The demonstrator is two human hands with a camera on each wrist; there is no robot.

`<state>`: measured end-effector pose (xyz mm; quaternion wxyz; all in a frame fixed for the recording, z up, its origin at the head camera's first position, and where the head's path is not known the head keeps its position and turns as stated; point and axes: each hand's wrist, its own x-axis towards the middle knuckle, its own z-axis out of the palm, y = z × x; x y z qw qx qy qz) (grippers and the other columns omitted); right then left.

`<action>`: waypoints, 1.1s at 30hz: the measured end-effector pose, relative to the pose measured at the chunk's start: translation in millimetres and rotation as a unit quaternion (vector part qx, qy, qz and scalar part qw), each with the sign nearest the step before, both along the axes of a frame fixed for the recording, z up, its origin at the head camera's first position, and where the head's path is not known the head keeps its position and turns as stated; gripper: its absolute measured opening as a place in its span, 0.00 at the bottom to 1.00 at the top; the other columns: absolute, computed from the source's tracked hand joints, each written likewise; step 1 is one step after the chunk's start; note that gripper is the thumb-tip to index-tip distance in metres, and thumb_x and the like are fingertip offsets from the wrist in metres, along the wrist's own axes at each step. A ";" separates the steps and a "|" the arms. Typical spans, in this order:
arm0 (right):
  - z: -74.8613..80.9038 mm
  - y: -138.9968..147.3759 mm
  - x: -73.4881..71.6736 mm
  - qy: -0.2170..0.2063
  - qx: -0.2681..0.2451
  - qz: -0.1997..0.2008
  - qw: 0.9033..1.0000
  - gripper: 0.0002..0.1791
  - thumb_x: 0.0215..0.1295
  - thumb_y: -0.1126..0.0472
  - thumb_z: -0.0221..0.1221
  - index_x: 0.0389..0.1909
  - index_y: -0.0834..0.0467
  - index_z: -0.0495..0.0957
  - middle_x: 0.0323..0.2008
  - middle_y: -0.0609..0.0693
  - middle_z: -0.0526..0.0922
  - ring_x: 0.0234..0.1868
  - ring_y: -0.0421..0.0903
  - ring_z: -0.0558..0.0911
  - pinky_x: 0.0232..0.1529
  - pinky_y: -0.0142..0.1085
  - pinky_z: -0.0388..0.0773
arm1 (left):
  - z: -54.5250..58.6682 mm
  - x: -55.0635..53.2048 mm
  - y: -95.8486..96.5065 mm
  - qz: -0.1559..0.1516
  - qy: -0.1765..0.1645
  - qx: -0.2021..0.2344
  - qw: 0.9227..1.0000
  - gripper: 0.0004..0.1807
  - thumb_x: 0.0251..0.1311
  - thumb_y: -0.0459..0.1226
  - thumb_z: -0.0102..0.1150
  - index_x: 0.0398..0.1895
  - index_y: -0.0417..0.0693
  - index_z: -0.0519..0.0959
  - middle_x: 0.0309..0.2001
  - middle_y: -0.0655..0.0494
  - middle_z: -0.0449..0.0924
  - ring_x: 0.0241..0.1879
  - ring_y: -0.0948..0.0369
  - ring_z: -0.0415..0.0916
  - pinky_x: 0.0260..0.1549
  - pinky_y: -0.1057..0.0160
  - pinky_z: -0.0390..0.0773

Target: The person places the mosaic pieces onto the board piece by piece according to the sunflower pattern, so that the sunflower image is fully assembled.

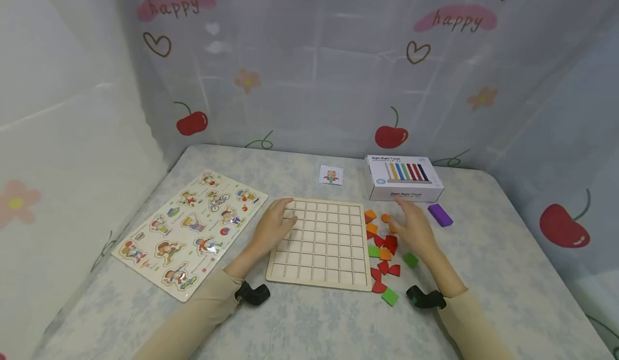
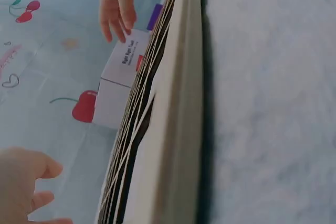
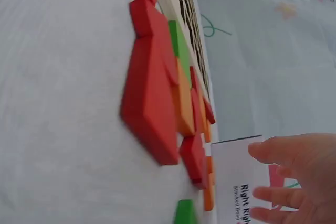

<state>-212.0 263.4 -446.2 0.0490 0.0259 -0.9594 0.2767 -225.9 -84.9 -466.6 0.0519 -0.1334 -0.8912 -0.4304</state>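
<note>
A pale wooden board with a grid of square cells lies in the middle of the table. My left hand is at its upper left corner, fingers relaxed and spread; whether it touches the board I cannot tell. To the board's right lie loose red, orange and green pieces, among them a red piece, a green square and an orange disc. Over the far end of these pieces hovers my right hand, loosely spread with nothing seen in its grasp. In the right wrist view, its fingers stand apart.
Behind my right hand stands a white box with a colourful bead picture, and a purple block lies beside it. A small pattern card rests beyond the board. On the left lies a puzzle board with cartoon figures.
</note>
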 end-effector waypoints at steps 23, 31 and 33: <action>-36.8 40.4 -12.0 -0.089 -0.189 0.020 0.978 0.34 0.59 0.60 0.64 0.67 0.56 0.65 0.53 0.59 0.80 0.50 0.48 0.73 0.47 0.22 0.70 | -30.9 -16.5 -11.5 0.061 -0.074 0.186 0.978 0.25 0.59 0.31 0.55 0.63 0.44 0.72 0.61 0.44 0.74 0.60 0.50 0.74 0.61 0.54 0.73; -37.9 39.7 -11.1 -0.072 -0.196 0.010 0.978 0.31 0.59 0.57 0.64 0.64 0.57 0.68 0.52 0.60 0.80 0.44 0.42 0.74 0.43 0.21 0.72 | -33.5 -21.3 -21.7 0.010 -0.069 0.127 0.989 0.32 0.58 0.31 0.58 0.68 0.44 0.66 0.64 0.44 0.70 0.60 0.48 0.72 0.60 0.51 0.73; -35.9 39.5 -10.2 -0.064 -0.205 0.003 0.977 0.31 0.59 0.57 0.64 0.64 0.58 0.69 0.52 0.62 0.80 0.41 0.39 0.74 0.41 0.20 0.72 | -33.4 -22.1 -23.5 -0.002 -0.062 0.123 0.990 0.32 0.59 0.32 0.59 0.68 0.45 0.64 0.64 0.43 0.70 0.60 0.47 0.73 0.59 0.51 0.74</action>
